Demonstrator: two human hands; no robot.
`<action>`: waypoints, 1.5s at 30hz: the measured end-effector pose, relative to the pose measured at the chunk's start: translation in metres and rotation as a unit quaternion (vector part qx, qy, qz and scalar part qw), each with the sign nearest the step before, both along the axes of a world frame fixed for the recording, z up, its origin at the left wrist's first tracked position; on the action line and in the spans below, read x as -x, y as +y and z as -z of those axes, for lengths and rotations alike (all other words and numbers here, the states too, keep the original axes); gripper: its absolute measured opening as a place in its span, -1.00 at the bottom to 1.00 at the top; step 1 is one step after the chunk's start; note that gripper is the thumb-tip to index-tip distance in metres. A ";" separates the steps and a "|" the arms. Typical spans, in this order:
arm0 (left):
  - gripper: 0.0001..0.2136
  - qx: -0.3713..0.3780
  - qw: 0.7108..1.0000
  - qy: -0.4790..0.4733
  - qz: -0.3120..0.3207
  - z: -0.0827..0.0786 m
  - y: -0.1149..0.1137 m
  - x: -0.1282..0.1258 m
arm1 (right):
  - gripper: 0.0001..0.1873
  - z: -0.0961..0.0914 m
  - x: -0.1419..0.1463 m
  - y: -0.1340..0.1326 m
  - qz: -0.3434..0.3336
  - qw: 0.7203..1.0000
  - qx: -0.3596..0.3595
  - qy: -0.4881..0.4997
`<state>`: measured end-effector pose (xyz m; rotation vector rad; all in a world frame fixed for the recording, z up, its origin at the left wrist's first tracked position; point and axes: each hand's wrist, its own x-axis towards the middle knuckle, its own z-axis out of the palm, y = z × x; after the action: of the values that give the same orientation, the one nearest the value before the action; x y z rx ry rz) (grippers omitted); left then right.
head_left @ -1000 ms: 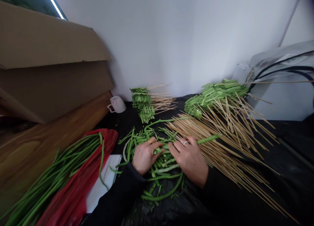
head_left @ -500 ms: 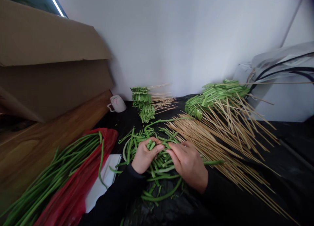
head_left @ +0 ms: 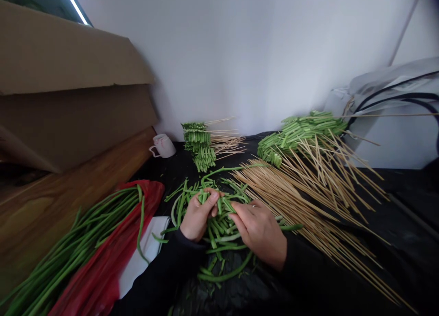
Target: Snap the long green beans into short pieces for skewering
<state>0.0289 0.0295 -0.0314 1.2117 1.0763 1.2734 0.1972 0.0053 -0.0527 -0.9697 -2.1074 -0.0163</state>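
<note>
My left hand (head_left: 198, 215) is closed round a small bunch of cut green bean pieces (head_left: 205, 197), lifted a little above the loose pile of cut bean pieces (head_left: 219, 229) on the black sheet. My right hand (head_left: 259, 231) lies just right of it, fingers curled and pinching a bean piece (head_left: 228, 205) at the pile's top. A long bean (head_left: 291, 227) sticks out to the right from under my right hand. Bare bamboo skewers (head_left: 308, 211) fan out to the right.
Whole long beans (head_left: 78, 247) lie on a red plastic bag (head_left: 99, 279) at the left. Two stacks of skewered beans (head_left: 200, 147) (head_left: 298, 131) stand near the wall, beside a white mug (head_left: 163, 146). A cardboard box (head_left: 68, 87) rests on a wooden surface (head_left: 51, 201).
My left hand has gathered bean pieces from the pile and lifted them slightly. My right hand slid toward me and left, and the long bean under it shifted lower.
</note>
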 end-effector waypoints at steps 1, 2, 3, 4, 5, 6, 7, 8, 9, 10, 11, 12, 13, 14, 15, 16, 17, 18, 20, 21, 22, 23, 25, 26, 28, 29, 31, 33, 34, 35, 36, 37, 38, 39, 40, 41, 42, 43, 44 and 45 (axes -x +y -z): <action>-0.68 0.005 1.000 -0.022 -0.009 -0.002 0.001 0.001 | -0.81 0.001 0.000 0.000 0.000 1.000 -0.002 -0.008; -0.69 0.013 0.999 -0.047 -0.017 -0.004 0.003 0.003 | -0.81 0.002 0.000 0.000 0.000 1.000 -0.002 -0.015; -0.70 0.023 0.996 -0.079 -0.026 -0.007 0.005 0.006 | -0.82 0.002 0.000 0.001 0.001 1.000 -0.003 -0.019; -0.72 0.037 0.992 -0.119 -0.033 -0.009 0.007 0.009 | -0.82 0.003 -0.001 0.001 0.002 1.000 -0.003 -0.020; -0.74 0.055 0.984 -0.164 -0.036 -0.012 0.009 0.013 | -0.82 0.003 -0.001 0.001 0.003 1.000 -0.003 -0.020; -0.76 0.074 0.974 -0.212 -0.034 -0.015 0.011 0.016 | -0.82 0.003 -0.002 0.002 0.005 1.000 -0.002 -0.018; -0.77 0.092 0.961 -0.258 -0.031 -0.017 0.012 0.020 | -0.82 0.004 -0.002 0.002 0.007 1.000 -0.002 -0.017; -0.77 0.107 0.949 -0.295 -0.025 -0.019 0.013 0.024 | -0.82 0.004 -0.003 0.003 0.009 1.000 -0.001 -0.016; -0.78 0.120 0.940 -0.320 -0.018 -0.021 0.014 0.026 | -0.82 0.004 -0.003 0.003 0.011 1.000 0.000 -0.016; -0.79 0.129 0.934 -0.332 -0.013 -0.021 0.015 0.028 | -0.81 0.004 -0.004 0.003 0.012 1.000 0.001 -0.017; -0.81 0.134 0.934 -0.332 -0.007 -0.021 0.015 0.028 | -0.81 0.004 -0.004 0.003 0.013 1.000 0.002 -0.020; -0.81 0.135 0.938 -0.320 0.001 -0.021 0.014 0.028 | -0.81 0.003 -0.004 0.003 0.013 1.000 0.002 -0.022; -0.80 0.133 0.946 -0.296 0.009 -0.019 0.013 0.026 | -0.81 0.003 -0.004 0.003 0.012 1.000 0.000 -0.025; -0.80 0.124 0.957 -0.261 0.016 -0.017 0.012 0.023 | -0.81 0.003 -0.004 0.003 0.012 1.000 -0.003 -0.026; -0.79 0.110 0.970 -0.214 0.021 -0.015 0.011 0.020 | -0.80 0.002 -0.004 0.002 0.013 1.000 -0.006 -0.026; -0.80 0.094 0.983 -0.157 0.024 -0.013 0.009 0.017 | -0.80 0.002 -0.004 0.002 0.014 0.999 -0.010 -0.027; -0.79 0.077 0.992 -0.097 0.026 -0.010 0.007 0.015 | -0.80 0.001 -0.004 0.002 0.015 0.999 -0.013 -0.028; -0.76 0.061 0.997 -0.040 0.029 -0.008 0.006 0.013 | -0.79 0.000 -0.004 0.002 0.016 0.999 -0.016 -0.030; -0.70 0.042 0.997 0.047 0.033 -0.004 0.004 0.011 | -0.79 0.000 -0.004 0.002 0.019 0.999 -0.021 -0.035; -0.70 0.034 0.996 0.074 0.031 -0.003 0.003 0.011 | -0.79 0.000 -0.004 0.002 0.020 0.999 -0.023 -0.038; -0.71 0.027 0.995 0.093 0.026 -0.003 0.003 0.012 | -0.78 0.000 -0.004 0.002 0.021 0.999 -0.025 -0.040; -0.71 0.018 0.994 0.108 0.020 -0.003 0.003 0.013 | -0.78 0.000 -0.004 0.002 0.022 0.998 -0.027 -0.042; -0.73 0.000 0.990 0.139 0.011 -0.004 0.003 0.014 | -0.79 0.000 -0.004 0.002 0.028 0.998 -0.028 -0.047; -0.74 -0.010 0.988 0.156 0.009 -0.005 0.002 0.014 | -0.79 0.000 -0.005 0.003 0.031 0.998 -0.028 -0.049; -0.76 -0.031 0.981 0.190 0.005 -0.008 0.002 0.013 | -0.80 0.000 -0.006 0.003 0.039 0.997 -0.029 -0.052; -0.77 -0.043 0.978 0.204 0.003 -0.010 0.002 0.012 | -0.80 -0.001 -0.007 0.003 0.045 0.997 -0.031 -0.053; -0.80 -0.065 0.972 0.228 0.002 -0.012 0.001 0.011 | -0.81 -0.002 -0.008 0.004 0.061 0.996 -0.039 -0.057; -0.81 -0.081 0.967 0.242 0.005 -0.014 0.000 0.010 | -0.82 -0.003 -0.008 0.004 0.073 0.994 -0.048 -0.062; -0.81 -0.084 0.966 0.244 0.007 -0.014 0.000 0.010 | -0.82 -0.004 -0.008 0.005 0.076 0.994 -0.052 -0.065; -0.82 -0.081 0.967 0.243 0.012 -0.014 0.000 0.010 | -0.82 -0.004 -0.008 0.005 0.076 0.993 -0.056 -0.067; -0.82 -0.071 0.969 0.236 0.020 -0.014 0.000 0.010 | -0.83 -0.003 -0.008 0.005 0.074 0.993 -0.058 -0.067; -0.82 -0.055 0.973 0.220 0.030 -0.013 0.000 0.010 | -0.84 -0.003 -0.008 0.005 0.070 0.994 -0.058 -0.066; -0.82 -0.033 0.980 0.194 0.043 -0.011 0.000 0.010 | -0.84 -0.002 -0.008 0.004 0.063 0.994 -0.058 -0.065; -0.82 -0.010 0.985 0.160 0.058 -0.010 -0.001 0.009 | -0.85 -0.002 -0.008 0.004 0.054 0.995 -0.057 -0.064; -0.82 0.013 0.990 0.122 0.075 -0.008 -0.001 0.009 | -0.84 -0.001 -0.007 0.004 0.041 0.996 -0.056 -0.062; -0.82 0.035 0.992 0.083 0.093 -0.007 -0.002 0.009 | -0.84 0.000 -0.007 0.003 0.025 0.996 -0.057 -0.059; -0.82 0.055 0.991 0.048 0.115 -0.006 -0.003 0.009 | -0.83 0.000 -0.007 0.003 0.008 0.997 -0.058 -0.053; -0.82 0.072 0.987 0.022 0.141 -0.005 -0.004 0.008 | -0.82 0.001 -0.006 0.002 -0.010 0.997 -0.061 -0.043; -0.82 0.085 0.982 0.008 0.166 -0.005 -0.005 0.008 | -0.82 0.001 -0.005 0.002 -0.026 0.997 -0.066 -0.029; -0.82 0.093 0.978 0.005 0.186 -0.005 -0.005 0.008 | -0.82 0.001 -0.005 0.002 -0.039 0.997 -0.071 -0.014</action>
<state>0.0209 0.0242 -0.0264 1.2076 0.9013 0.8611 0.2019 0.0068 -0.0534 -0.8060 -2.1363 -0.1379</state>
